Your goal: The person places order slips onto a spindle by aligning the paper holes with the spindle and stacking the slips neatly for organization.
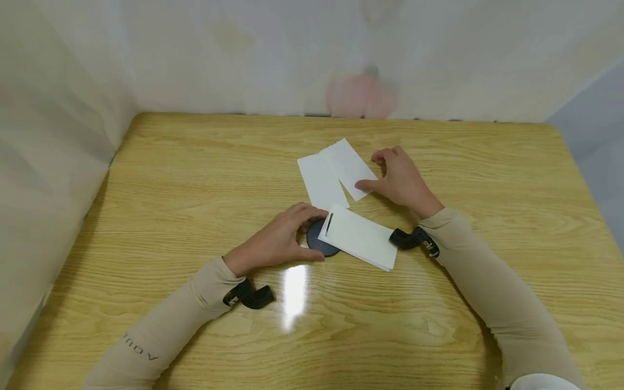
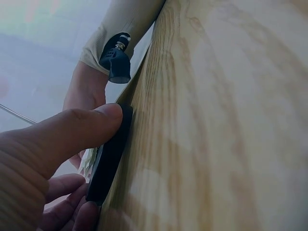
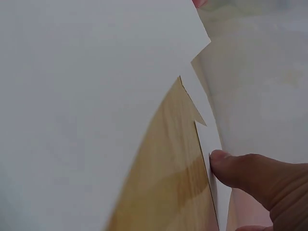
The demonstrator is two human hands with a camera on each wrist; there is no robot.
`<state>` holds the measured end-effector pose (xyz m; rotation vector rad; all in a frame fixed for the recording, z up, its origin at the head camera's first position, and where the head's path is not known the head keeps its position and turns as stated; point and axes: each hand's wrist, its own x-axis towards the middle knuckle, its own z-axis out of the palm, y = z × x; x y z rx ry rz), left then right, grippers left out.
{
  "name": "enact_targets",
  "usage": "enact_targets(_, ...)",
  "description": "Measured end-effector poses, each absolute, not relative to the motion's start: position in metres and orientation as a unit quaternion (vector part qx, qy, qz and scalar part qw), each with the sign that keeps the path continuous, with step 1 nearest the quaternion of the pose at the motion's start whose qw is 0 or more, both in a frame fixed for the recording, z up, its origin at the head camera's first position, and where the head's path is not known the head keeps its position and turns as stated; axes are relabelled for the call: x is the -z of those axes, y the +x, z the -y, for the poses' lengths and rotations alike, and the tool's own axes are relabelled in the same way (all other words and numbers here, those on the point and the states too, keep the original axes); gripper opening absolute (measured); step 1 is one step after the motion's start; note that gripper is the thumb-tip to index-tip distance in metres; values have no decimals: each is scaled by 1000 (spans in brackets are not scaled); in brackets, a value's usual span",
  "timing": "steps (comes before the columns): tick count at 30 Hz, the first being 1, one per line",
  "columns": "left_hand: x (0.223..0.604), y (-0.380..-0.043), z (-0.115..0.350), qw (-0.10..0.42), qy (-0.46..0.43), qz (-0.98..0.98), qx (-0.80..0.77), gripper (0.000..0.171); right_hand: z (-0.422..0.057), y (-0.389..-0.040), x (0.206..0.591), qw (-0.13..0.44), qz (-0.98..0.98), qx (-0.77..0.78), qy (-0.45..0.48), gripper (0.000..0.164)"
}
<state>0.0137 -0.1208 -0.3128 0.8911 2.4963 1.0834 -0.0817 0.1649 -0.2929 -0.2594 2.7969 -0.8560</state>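
My left hand point(image 1: 283, 235) grips a round black disc point(image 1: 316, 238), thumb on its near rim and fingers at the far side; the left wrist view shows the thumb point(image 2: 82, 127) against the disc's edge point(image 2: 109, 156). A stack of white paper sheets point(image 1: 363, 238) overlaps the disc, with a dark narrow slot near its left end. Beyond it lie two loose white sheets, one on the left point(image 1: 322, 181) and one on the right point(image 1: 348, 165), their edges overlapping. The right hand point(image 1: 402, 179) has its thumb point(image 3: 240, 173) at the right sheet's edge, its fingers spread apart from the thumb.
Everything lies on a wood-grain table point(image 1: 195, 162). A pale curtain point(image 1: 244, 59) hangs along the back and left sides. Black wrist devices point(image 1: 251, 296) sit at both sleeve cuffs, the right one point(image 1: 411, 239) over the stack's right end.
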Motion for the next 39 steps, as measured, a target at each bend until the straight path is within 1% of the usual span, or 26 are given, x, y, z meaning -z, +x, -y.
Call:
enact_targets(7, 312, 14, 119, 147, 305, -860, -381, 79, -168, -78, 290, 110, -948, 289, -68, 68)
enact_targets(14, 313, 14, 119, 146, 303, -860, -383, 79, -171, -77, 287, 110, -950, 285, -71, 64)
enact_targets(22, 314, 15, 119, 143, 304, -860, -384, 78, -167, -77, 287, 118, -953, 270, -69, 74)
enact_targets(39, 314, 13, 120, 140, 305, -859, -387, 77, -163, -75, 287, 112, -952, 274, -82, 58)
